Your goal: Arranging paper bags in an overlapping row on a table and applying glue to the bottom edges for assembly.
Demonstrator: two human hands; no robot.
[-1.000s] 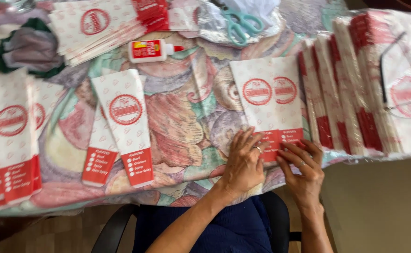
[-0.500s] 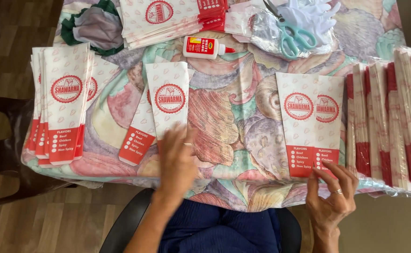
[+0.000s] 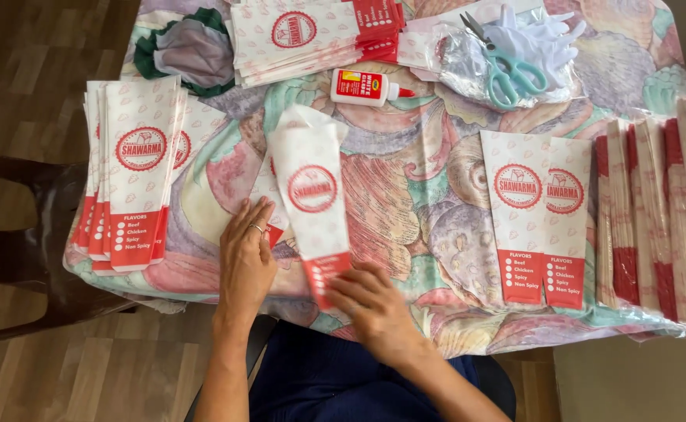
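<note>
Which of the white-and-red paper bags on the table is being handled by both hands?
The paper bag at centre, lying alone and slightly tilted: the right hand pinches its red end, the left hand rests beside it. The others sit untouched in stacks.

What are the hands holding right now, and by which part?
The right hand pinches the red bottom end of a white paper sleeve. The left hand lies flat on another sleeve beside it, gripping nothing.

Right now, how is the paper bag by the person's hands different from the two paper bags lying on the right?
The white-and-red paper bag at the hands lies tilted and puffed up at its top; the pair of white-and-red paper bags on the right lies flat and straight. The right hand touches the first bag's red end, and the left hand rests beside it; no hand touches the pair. Both share a round red emblem and a red bottom band.
</note>
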